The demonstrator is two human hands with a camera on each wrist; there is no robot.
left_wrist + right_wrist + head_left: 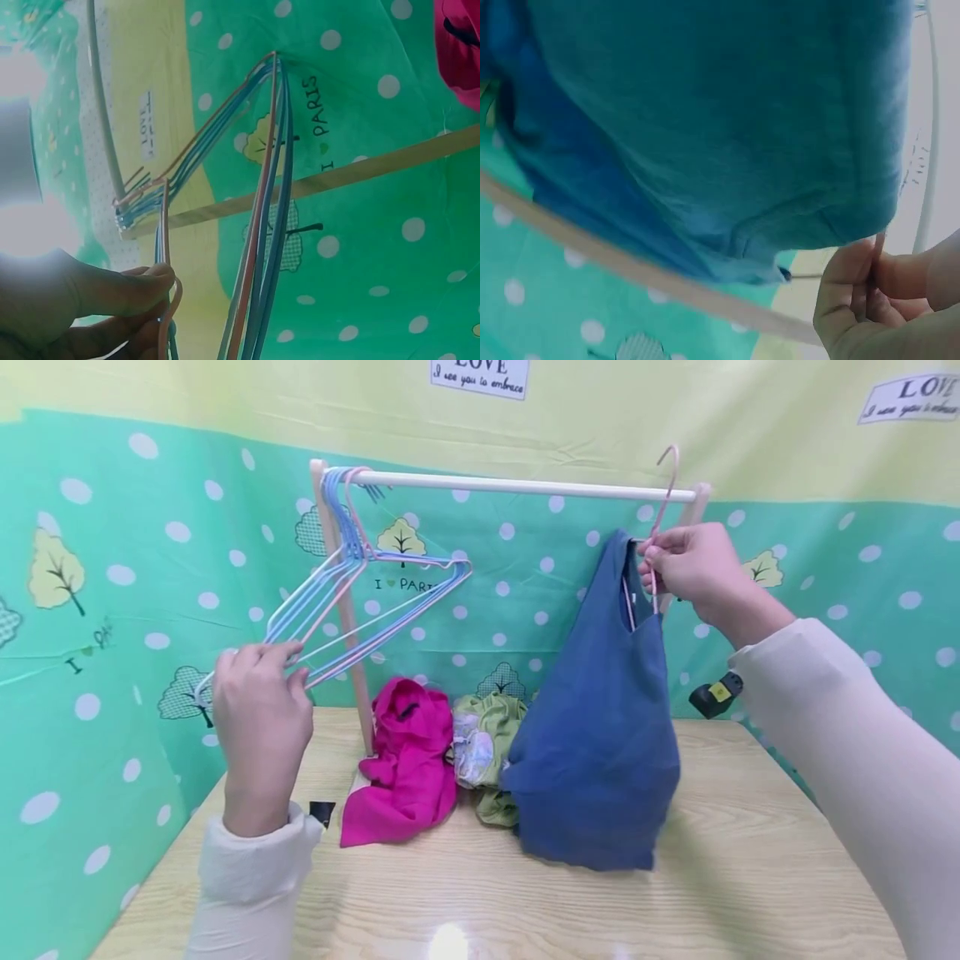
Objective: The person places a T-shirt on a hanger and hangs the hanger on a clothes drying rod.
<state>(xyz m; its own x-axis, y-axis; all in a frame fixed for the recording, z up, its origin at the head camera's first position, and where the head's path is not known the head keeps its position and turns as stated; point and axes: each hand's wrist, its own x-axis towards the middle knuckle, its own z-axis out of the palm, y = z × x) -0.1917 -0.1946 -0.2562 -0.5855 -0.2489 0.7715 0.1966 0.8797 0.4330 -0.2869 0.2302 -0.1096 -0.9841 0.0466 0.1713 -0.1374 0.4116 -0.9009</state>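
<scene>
At the right end of the rack, my right hand (693, 564) pinches a pink hanger (670, 485) just below its hook. A blue sleeveless garment (592, 718) hangs from that hanger, its lower part in front of the rack and above the table. The hook stands in front of the rail in the head view. On the left, my left hand (261, 702) grips the lower ends of several blue, pink and white hangers (352, 560), whose hooks are bunched on the rail's left end. In the left wrist view, thumb and fingers (142, 289) pinch those hangers.
The rack's white rail (510, 485) spans wooden posts. Beneath it lie a magenta garment (412, 760) and an olive green garment (498, 731) with a pale patterned part, on the wooden table (420, 893). A dotted green and yellow cloth (112, 710) hangs behind.
</scene>
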